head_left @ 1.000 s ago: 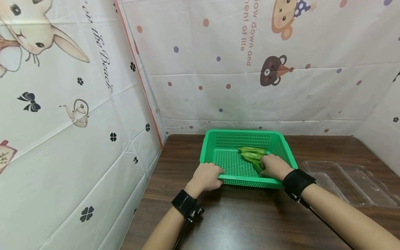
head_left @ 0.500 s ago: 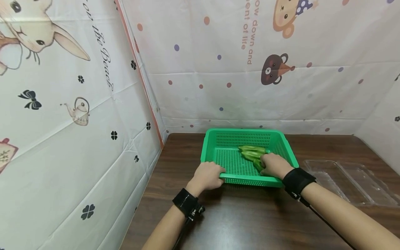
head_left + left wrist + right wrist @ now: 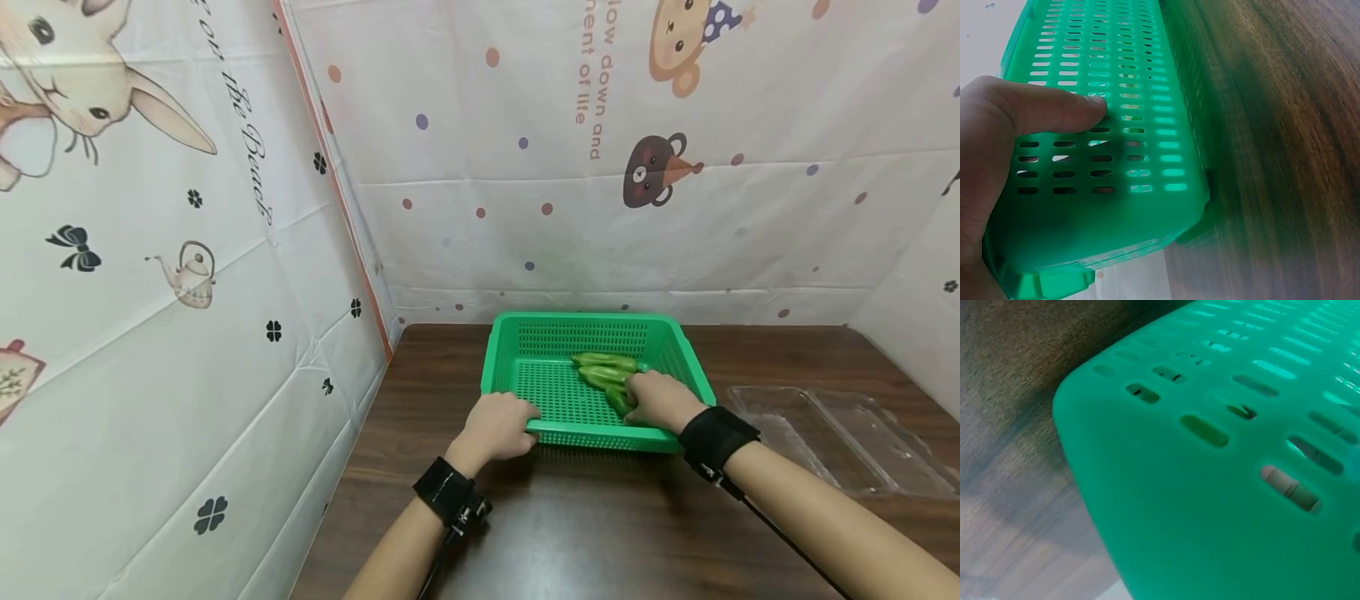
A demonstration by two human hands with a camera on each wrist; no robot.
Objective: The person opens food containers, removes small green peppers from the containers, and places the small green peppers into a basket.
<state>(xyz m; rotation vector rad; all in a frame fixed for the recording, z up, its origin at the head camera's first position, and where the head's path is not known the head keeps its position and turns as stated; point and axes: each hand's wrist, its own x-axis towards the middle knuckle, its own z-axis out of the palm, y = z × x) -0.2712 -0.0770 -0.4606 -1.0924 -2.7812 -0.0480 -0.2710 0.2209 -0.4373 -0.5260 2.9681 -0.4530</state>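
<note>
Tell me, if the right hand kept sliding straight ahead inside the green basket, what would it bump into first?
Probably the green peppers. The right hand already rests on the nearest one, with the others just beyond; after them comes the green basket's far wall. Depth is hard to judge.

The basket (image 3: 555, 329) is bright green, its walls and floor pierced with rows of small slots — in the left wrist view the slots glow paler where light comes through. The peppers (image 3: 603, 369) inside are a darker, glossier green. The counter (image 3: 600, 517) is dark brown with wood grain. The tray (image 3: 840, 433) is clear and colourless. Black bands wrap both wrists. The backdrop (image 3: 487, 183) is white, scattered with coloured dots, brown bears, a cream rabbit, black clovers and bows — and orange lettering.
</note>
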